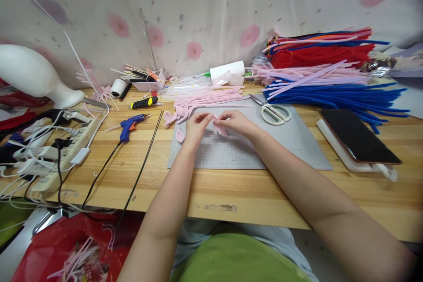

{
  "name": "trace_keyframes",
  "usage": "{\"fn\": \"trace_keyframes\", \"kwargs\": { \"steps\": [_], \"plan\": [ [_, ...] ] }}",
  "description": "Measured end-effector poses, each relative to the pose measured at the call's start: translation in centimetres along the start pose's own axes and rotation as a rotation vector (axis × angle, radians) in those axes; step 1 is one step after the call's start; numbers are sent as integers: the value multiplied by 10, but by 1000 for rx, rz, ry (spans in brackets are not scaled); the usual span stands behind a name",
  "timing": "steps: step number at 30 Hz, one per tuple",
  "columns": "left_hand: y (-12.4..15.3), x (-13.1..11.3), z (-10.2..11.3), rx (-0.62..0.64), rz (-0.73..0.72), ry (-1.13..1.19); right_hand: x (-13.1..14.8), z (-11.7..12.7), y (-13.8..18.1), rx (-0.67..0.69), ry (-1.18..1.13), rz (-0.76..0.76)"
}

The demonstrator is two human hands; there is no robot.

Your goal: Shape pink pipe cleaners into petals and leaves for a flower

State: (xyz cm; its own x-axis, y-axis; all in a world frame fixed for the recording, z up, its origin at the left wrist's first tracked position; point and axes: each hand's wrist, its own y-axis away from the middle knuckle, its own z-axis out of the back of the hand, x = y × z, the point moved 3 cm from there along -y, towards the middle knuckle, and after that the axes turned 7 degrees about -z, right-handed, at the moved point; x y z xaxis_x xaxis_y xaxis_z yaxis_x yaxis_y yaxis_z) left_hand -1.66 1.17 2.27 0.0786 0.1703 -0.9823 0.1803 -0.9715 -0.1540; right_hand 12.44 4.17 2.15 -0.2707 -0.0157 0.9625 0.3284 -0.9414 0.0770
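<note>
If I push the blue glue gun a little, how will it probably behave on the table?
The blue glue gun would probably slide or swivel rather than roll, as it seems to lie on its side. Its black cord, running toward the front of the table, may drag on it. Its hard-looking body suggests it should stay stiff.

Pale pink is being shown by the pipe-cleaner piece [220, 129], gridded grey by the cutting mat [244, 155], blue by the glue gun [127, 128] at nine o'clock, pink and purple flowers [193, 50] by the whitish backdrop [244, 4] at twelve.
</note>
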Motion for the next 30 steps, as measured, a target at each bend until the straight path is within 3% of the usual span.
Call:
{"fn": "trace_keyframes", "kwargs": {
  "steps": [4,8,13,16,22,27,30],
  "plan": [
    [4,5,-5,22,37,-11,1,-5,3,109,-1,23],
    [6,6,-7,-97,37,117,6,-8,9,261,-71,-39],
    [8,4,-7,-204,-6,227,2,-13,9,294,-189,-109],
    [9,2,-7,-294,-13,282,-2,-21,7,222,-203,-77],
    [4,4,-2,-418,33,383,4,-34,16,-195,-87,276],
    [-8,9,17,-520,-40,329,2,-37,19,-173,117,326],
    [-13,12,28,-541,-92,261,1,-33,18,-243,197,302]
  ]
}}
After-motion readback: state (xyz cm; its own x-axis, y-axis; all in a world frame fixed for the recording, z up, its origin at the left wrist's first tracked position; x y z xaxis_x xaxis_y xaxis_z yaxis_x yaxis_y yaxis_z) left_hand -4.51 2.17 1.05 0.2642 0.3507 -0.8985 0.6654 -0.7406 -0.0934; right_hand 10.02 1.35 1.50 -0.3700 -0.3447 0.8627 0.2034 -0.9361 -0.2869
